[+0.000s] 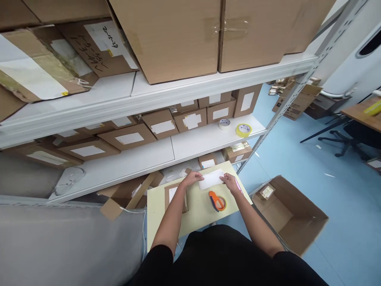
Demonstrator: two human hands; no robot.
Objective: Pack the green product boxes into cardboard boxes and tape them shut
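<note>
A blank white sheet of paper [211,179] is stretched between my two hands, above a pale yellow table [195,222]. My left hand [193,178] pinches its left end, and my right hand [228,180] pinches the right end. Just below the sheet, an orange tape dispenser [217,201] with a roll of tape lies on the table. Partly hidden behind my left forearm is a flat cardboard box [168,193] with a white label.
Metal shelving [157,93] with labelled cardboard boxes rises in front. A white tape roll [224,124] and a yellow one [243,130] sit on its middle shelf. A big open carton [309,234] stands on the floor at the right, with a small box inside.
</note>
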